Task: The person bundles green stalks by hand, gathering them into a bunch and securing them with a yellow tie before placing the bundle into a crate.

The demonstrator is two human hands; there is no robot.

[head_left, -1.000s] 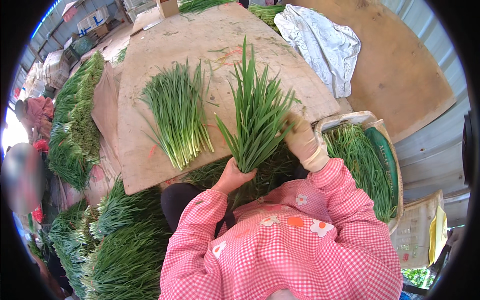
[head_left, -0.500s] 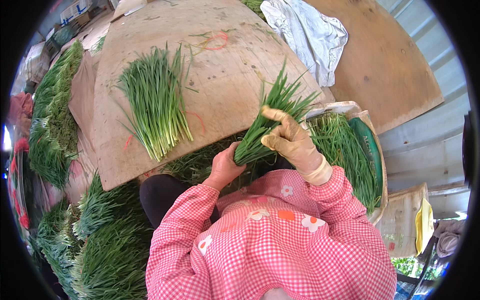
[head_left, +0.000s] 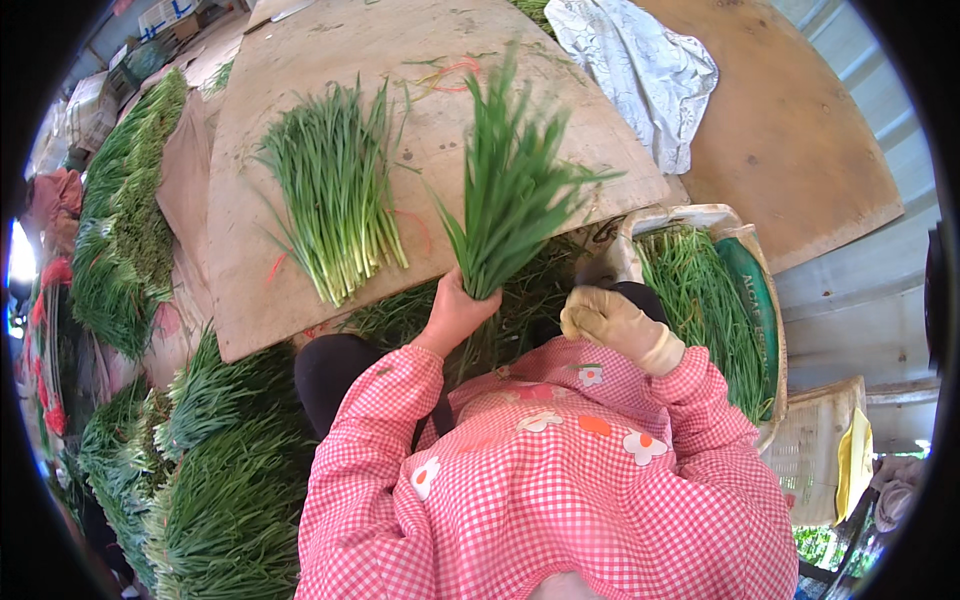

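In my bare left hand (head_left: 462,312) is a bunch of garlic chives (head_left: 505,195), gripped near its lower end. Its green leaves fan upward over the table's near edge, blurred at the tips. To the right and apart from the bunch, my right hand (head_left: 610,322), in a yellowish rubber glove, is closed above my lap. Its curled fingers hide whatever they may hold, and a dark blur shows just above them. A larger pile of chives (head_left: 335,190) lies on the wooden table (head_left: 440,150), pale stem ends toward me.
Red ties (head_left: 455,75) lie farther back on the board. A white cloth (head_left: 635,75) is draped at its right edge. On the right stands a crate (head_left: 632,240) of greens with a green bag (head_left: 745,290). Heaped chives (head_left: 230,500) fill the lower left, and loose leaves lie under the table edge.
The chive bunch has swung left and more upright in my left hand. My right hand has drawn away from its leaves, down toward my lap, and its fingers have curled in.
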